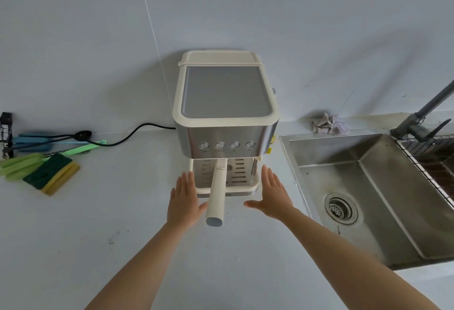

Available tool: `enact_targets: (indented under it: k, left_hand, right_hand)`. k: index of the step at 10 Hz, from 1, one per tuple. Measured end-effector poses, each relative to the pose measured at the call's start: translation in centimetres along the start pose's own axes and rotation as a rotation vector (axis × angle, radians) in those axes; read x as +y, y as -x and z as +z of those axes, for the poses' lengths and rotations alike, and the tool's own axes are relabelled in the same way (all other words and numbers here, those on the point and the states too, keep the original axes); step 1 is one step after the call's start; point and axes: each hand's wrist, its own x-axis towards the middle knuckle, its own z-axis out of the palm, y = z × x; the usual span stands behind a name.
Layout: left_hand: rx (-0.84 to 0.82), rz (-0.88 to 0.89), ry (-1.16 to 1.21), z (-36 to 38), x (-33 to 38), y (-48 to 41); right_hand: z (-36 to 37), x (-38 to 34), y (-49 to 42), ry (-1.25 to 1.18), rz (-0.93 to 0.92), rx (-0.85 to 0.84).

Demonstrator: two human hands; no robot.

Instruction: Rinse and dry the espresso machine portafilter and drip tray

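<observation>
Head view: our left hand (184, 199) and right hand (272, 193), both spread flat and empty, flank the portafilter (217, 194) handle over the drip tray (253, 187), likely ready to pull it out.

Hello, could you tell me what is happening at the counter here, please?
A person stands at an espresso machine on the counter, both hands open and empty. The left hand and right hand reach toward either side of the drip tray, not yet gripping it. The portafilter is still in the machine, its handle pointing toward the person. The sink to the right is empty, and a grey cloth lies behind it.
</observation>
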Motion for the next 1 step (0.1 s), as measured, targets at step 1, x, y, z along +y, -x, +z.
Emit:
enact_targets:
  k: [1]
  left_hand:
    - [0.034,0.001,0.031,-0.69,-0.65,1.80]
  right_hand:
    - [-0.54,-0.30,1.73,0.000,-0.032,0.063]
